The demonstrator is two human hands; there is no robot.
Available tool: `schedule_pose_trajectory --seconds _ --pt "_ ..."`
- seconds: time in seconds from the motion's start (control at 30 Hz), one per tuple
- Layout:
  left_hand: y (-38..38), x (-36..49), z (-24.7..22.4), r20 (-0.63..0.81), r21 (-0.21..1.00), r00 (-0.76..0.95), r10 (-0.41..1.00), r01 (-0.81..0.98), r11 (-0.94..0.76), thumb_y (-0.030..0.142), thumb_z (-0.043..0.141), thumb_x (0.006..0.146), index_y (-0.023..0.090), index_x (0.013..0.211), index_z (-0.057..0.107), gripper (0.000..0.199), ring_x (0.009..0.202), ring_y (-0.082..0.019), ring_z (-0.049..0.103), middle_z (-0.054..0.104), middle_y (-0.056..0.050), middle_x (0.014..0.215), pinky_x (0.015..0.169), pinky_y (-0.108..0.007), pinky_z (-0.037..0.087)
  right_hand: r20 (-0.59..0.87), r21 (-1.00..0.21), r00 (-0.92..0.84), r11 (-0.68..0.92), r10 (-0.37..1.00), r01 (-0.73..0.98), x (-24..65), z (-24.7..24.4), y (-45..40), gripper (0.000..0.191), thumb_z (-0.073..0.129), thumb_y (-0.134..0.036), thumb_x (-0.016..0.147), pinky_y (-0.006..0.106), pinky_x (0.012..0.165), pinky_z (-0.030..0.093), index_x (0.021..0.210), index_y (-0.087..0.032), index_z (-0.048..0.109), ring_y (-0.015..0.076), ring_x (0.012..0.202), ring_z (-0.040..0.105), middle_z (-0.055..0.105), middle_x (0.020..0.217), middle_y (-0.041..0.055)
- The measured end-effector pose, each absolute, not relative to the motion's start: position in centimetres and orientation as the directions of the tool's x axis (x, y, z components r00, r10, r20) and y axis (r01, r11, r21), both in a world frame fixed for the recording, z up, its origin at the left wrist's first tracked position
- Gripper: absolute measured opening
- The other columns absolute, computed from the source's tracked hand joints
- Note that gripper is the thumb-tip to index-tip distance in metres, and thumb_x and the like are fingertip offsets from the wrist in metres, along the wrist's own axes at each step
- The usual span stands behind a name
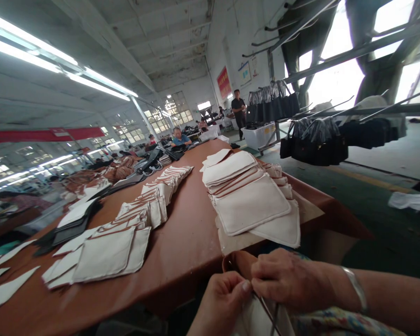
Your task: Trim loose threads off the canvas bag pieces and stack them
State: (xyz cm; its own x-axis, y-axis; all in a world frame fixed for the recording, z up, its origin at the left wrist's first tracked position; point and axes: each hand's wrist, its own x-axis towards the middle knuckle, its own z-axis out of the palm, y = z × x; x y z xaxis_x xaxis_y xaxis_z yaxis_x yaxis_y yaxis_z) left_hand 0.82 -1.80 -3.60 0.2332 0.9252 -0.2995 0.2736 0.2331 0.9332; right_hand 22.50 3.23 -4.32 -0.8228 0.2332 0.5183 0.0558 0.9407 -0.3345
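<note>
Low in the head view, at the near table edge, my left hand [222, 301] is closed, thumb and finger pinching the edge of a brown and off-white bag piece [243, 262]. My right hand [289, 280], wearing a silver bangle, is also closed on this piece, its fingertips touching those of the left. The brown part curls up behind the fingers, and off-white material hangs below. Thin dark strips or a tool [271, 315] stick out under my right hand; which, I cannot tell. Just beyond lies a stack of off-white panels [252, 203] with brown edges.
A brown-covered table [185, 233] stretches away. On its left lie a long fanned row of off-white panels [105, 254] and dark pieces [79, 224]. Racks with dark bags [315, 147] stand at right, near a white bin [261, 136]. A person [238, 112] stands farther back; others sit.
</note>
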Motion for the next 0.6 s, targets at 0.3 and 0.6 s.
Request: schedule_pose_trajectory --seconds 0.3,0.6 --pt "-2.5 1.2 -1.1 0.028 0.82 0.289 0.957 0.541 -0.187 0.053 0.054 0.088 0.015 0.069 0.063 0.044 0.062 -0.013 0.045 0.051 0.0 0.065 0.058 -0.024 0.032 0.145 -0.965 -0.851 0.264 0.505 -0.008 22.1 -1.2 4.8 0.028 0.057 -0.039 0.091 0.022 0.058 0.035 0.083 -0.012 0.058 0.0094 0.063 0.04 0.049 0.073 -0.0019" --pt "-3.3 1.6 -0.9 -0.036 0.926 0.234 0.971 0.373 -0.055 0.057 0.06 0.083 0.016 0.069 0.067 0.045 0.057 -0.011 0.041 0.05 0.001 0.063 0.053 -0.022 0.029 0.136 -0.989 -0.887 0.107 0.441 -0.099 21.1 -2.9 5.1 0.043 0.067 -0.055 0.082 0.02 0.052 0.031 0.076 -0.013 0.056 0.0088 0.059 0.039 0.049 0.068 -0.0027"
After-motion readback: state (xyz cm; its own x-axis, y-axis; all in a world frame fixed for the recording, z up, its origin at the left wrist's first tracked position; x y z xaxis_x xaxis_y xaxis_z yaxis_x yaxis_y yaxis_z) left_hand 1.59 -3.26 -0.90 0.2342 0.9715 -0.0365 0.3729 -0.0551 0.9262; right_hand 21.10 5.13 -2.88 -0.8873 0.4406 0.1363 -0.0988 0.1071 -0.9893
